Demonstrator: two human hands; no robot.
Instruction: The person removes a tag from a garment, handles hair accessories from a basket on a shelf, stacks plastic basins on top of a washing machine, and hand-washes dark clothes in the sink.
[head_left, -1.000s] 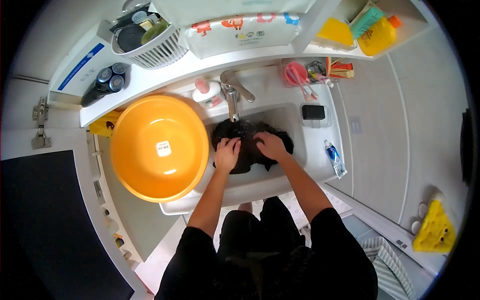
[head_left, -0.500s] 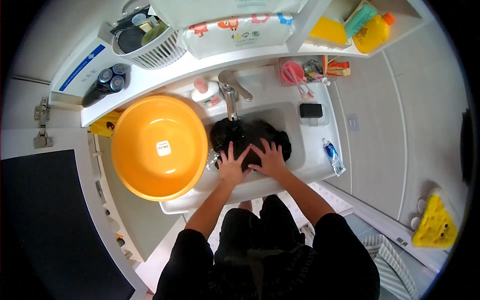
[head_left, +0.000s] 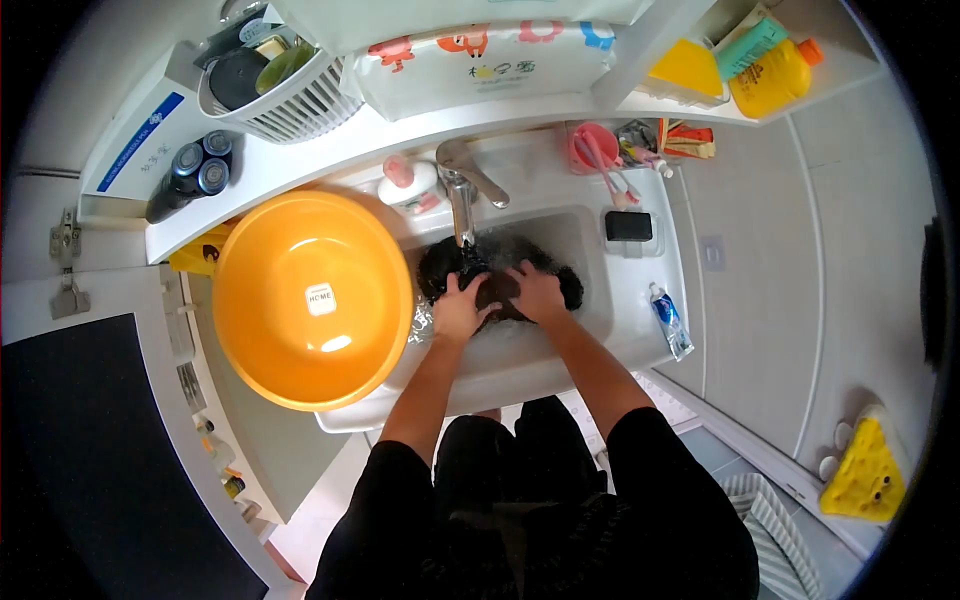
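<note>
Cloth (head_left: pixel 498 290), dark and wet, lies in our sink (head_left: pixel 592 245) under the faucet (head_left: pixel 462 215). We have our left hand (head_left: pixel 459 308) and right hand (head_left: pixel 540 293) on it, fingers spread, though we cannot tell whether they grip it.

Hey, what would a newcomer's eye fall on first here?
Probably the big orange basin, left of the faucet. Next come the left hand and right hand, both on dark cloth in the white sink. A yellow bottle also stands out at upper right.
</note>
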